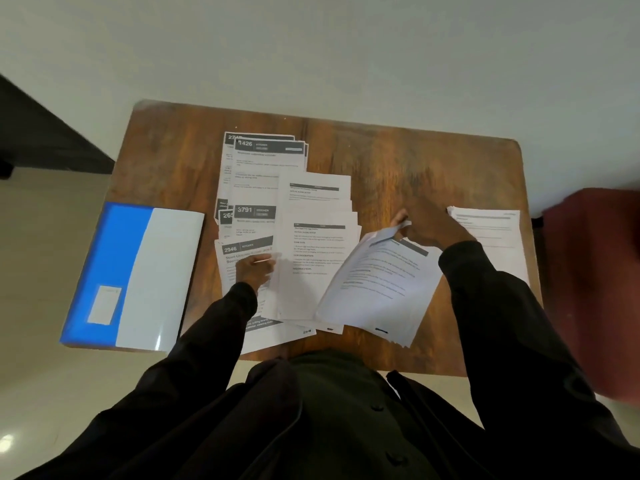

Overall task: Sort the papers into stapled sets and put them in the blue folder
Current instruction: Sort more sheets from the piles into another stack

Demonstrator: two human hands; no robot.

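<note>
Paper sorting.
The right hand [426, 226] is pinching the corner of a curled white sheaf [377, 289]; the left hand [258, 269] is pressing flat on black-headed sheets [247, 249], right of the blue folder [116, 258].

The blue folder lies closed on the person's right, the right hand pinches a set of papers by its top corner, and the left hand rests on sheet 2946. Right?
One point is wrong: in the head view the blue folder lies closed on the person's left. The right hand does pinch the set of papers by its top corner, and the left hand rests on sheet 2946.
</note>
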